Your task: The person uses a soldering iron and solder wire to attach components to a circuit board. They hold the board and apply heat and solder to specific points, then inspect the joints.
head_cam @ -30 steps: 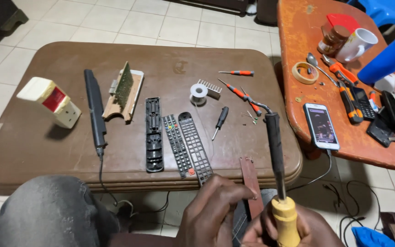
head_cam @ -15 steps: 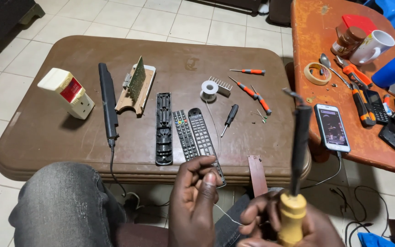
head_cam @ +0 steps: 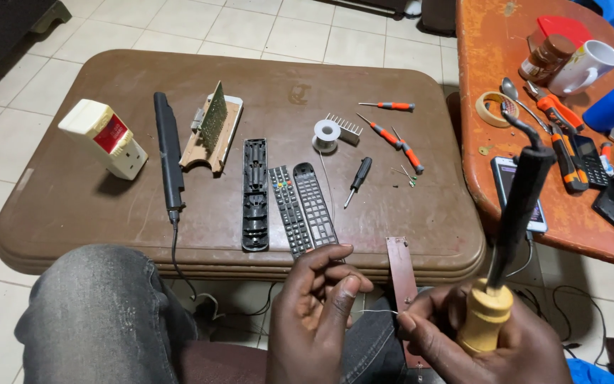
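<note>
Over the lap, before the brown surface, the left hand pinches a thin solder wire between closed fingers, while the right hand grips the upright soldering iron and steadies the narrow circuit board, keeping the tip clear.

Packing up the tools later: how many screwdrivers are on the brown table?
4. One red-handled near the far edge, two red-handled side by side right of the solder spool, and one black nearer the remotes. The orange table's clutter may hide others.
</note>
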